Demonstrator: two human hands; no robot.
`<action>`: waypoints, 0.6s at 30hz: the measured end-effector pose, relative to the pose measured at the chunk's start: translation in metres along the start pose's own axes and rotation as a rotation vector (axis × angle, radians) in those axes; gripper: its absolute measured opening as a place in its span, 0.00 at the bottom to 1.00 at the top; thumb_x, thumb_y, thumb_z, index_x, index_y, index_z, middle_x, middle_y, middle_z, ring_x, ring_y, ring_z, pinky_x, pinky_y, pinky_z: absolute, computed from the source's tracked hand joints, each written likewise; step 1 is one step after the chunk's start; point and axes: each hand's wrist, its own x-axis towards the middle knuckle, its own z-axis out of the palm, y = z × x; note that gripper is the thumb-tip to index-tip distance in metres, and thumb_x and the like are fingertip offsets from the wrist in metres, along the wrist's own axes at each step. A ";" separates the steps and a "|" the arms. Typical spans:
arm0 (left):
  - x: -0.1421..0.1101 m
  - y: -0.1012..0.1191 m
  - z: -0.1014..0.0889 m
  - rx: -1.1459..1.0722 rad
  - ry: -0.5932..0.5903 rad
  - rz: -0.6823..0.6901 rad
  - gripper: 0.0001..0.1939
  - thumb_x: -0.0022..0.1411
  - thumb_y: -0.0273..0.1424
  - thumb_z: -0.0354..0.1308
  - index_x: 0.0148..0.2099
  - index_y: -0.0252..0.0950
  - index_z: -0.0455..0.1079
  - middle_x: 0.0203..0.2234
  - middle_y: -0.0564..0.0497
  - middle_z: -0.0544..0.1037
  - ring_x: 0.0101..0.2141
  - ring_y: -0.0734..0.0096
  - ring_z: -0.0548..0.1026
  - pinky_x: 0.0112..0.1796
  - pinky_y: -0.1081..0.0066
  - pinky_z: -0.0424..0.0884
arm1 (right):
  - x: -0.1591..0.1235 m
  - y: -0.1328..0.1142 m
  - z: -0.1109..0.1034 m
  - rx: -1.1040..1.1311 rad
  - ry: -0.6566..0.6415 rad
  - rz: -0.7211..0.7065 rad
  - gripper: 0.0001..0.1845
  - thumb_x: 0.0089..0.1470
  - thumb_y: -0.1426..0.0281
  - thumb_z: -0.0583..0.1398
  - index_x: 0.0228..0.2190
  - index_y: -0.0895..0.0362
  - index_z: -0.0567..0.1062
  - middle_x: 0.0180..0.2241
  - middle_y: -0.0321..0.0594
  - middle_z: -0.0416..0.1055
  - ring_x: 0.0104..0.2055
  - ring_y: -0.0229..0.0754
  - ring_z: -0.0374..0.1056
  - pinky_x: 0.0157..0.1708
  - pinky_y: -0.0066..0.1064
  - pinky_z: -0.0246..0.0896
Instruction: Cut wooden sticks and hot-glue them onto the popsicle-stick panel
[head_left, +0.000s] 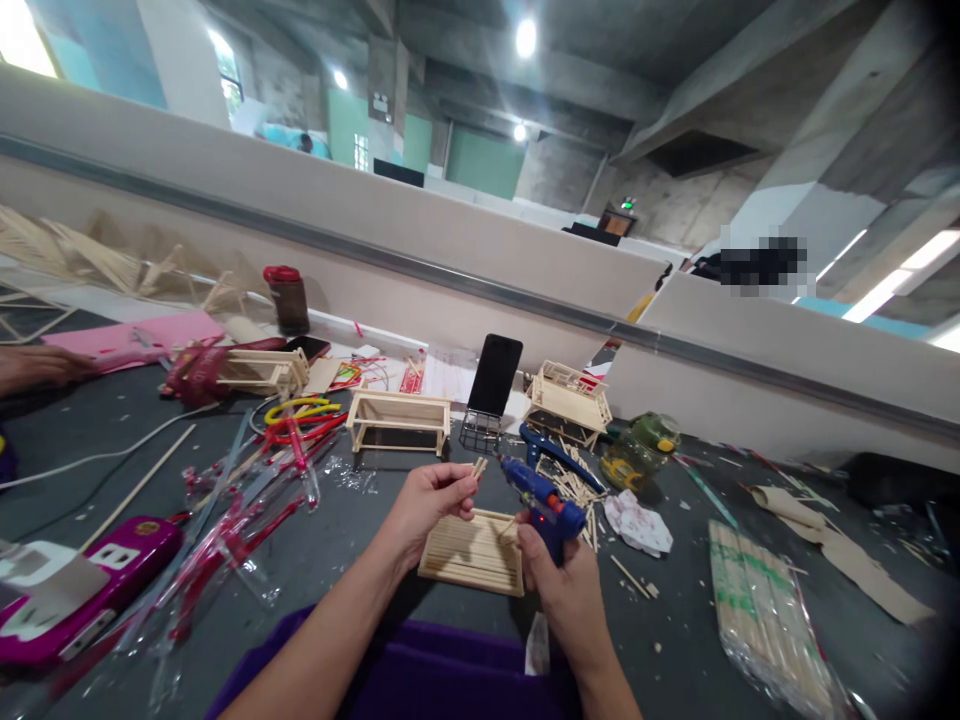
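My right hand (pixel 559 575) is wrapped round a blue hot glue gun (pixel 544 495), whose nozzle points up and left. A small red light glows on its body. My left hand (pixel 435 510) pinches short wooden sticks (pixel 478 467) between thumb and fingertips, close to the nozzle; whether they touch I cannot tell. Below both hands, a flat panel of wooden sticks with a raised edge (pixel 469 570) lies on the dark table, partly covered by my hands. Behind it stands a small wooden stick frame (pixel 397 425).
A phone (pixel 495 375) leans on a wire stand. A wooden model (pixel 568 405), loose sticks (pixel 574 480), a jar (pixel 641 450) and a crumpled tissue (pixel 637 522) are to the right, with packed sticks (pixel 765 600). Plastic tubes (pixel 240 530) and a purple power strip (pixel 135 570) occupy the left. Another person's hand (pixel 45 370) is far left.
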 end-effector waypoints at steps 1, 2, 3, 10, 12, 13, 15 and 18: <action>0.000 -0.001 0.000 0.006 -0.015 -0.004 0.16 0.41 0.35 0.71 0.31 0.29 0.75 0.21 0.52 0.73 0.20 0.80 0.68 0.25 0.76 0.69 | 0.002 -0.001 -0.002 0.051 0.047 0.013 0.19 0.50 0.58 0.61 0.36 0.61 0.75 0.21 0.36 0.70 0.20 0.35 0.60 0.21 0.27 0.57; 0.000 -0.001 0.000 0.010 -0.027 -0.007 0.16 0.42 0.35 0.71 0.31 0.29 0.75 0.22 0.52 0.73 0.20 0.80 0.68 0.25 0.76 0.69 | 0.005 -0.003 -0.005 0.110 0.105 0.024 0.18 0.50 0.58 0.61 0.36 0.61 0.74 0.18 0.33 0.67 0.18 0.34 0.58 0.19 0.25 0.55; 0.000 -0.001 0.001 0.014 -0.033 -0.010 0.16 0.42 0.35 0.71 0.31 0.29 0.75 0.22 0.53 0.73 0.20 0.80 0.68 0.25 0.76 0.69 | 0.008 -0.005 -0.010 0.184 0.174 0.034 0.17 0.50 0.59 0.61 0.36 0.60 0.74 0.16 0.31 0.65 0.17 0.32 0.56 0.17 0.24 0.53; 0.000 0.001 0.003 0.036 -0.022 -0.028 0.17 0.42 0.34 0.70 0.34 0.30 0.75 0.24 0.52 0.73 0.21 0.80 0.68 0.24 0.77 0.69 | 0.031 0.016 -0.071 0.823 0.666 0.255 0.07 0.47 0.71 0.62 0.31 0.58 0.70 0.24 0.31 0.67 0.23 0.31 0.63 0.23 0.21 0.63; -0.001 0.002 0.004 0.041 -0.028 -0.038 0.16 0.43 0.34 0.70 0.34 0.30 0.75 0.25 0.52 0.73 0.21 0.80 0.68 0.25 0.77 0.69 | 0.034 0.030 -0.086 0.982 0.700 0.344 0.02 0.52 0.72 0.58 0.30 0.58 0.69 0.24 0.31 0.67 0.23 0.31 0.65 0.25 0.23 0.66; -0.001 0.002 0.004 0.041 -0.028 -0.041 0.16 0.43 0.34 0.70 0.34 0.30 0.75 0.25 0.52 0.73 0.21 0.80 0.68 0.25 0.77 0.69 | 0.035 0.036 -0.091 1.025 0.727 0.385 0.02 0.53 0.72 0.57 0.29 0.58 0.69 0.24 0.32 0.68 0.24 0.31 0.65 0.25 0.24 0.67; -0.001 0.002 0.004 0.039 -0.025 -0.047 0.16 0.43 0.34 0.70 0.35 0.30 0.75 0.24 0.53 0.73 0.21 0.81 0.68 0.25 0.77 0.69 | 0.037 0.048 -0.098 1.067 0.748 0.451 0.03 0.55 0.73 0.56 0.29 0.58 0.68 0.24 0.33 0.69 0.24 0.32 0.67 0.26 0.26 0.68; -0.001 0.002 0.003 0.028 -0.022 -0.053 0.16 0.43 0.33 0.70 0.35 0.30 0.75 0.24 0.52 0.74 0.21 0.81 0.68 0.24 0.77 0.69 | 0.038 0.062 -0.102 1.062 0.724 0.515 0.04 0.54 0.75 0.55 0.28 0.58 0.68 0.24 0.34 0.69 0.25 0.33 0.68 0.27 0.27 0.68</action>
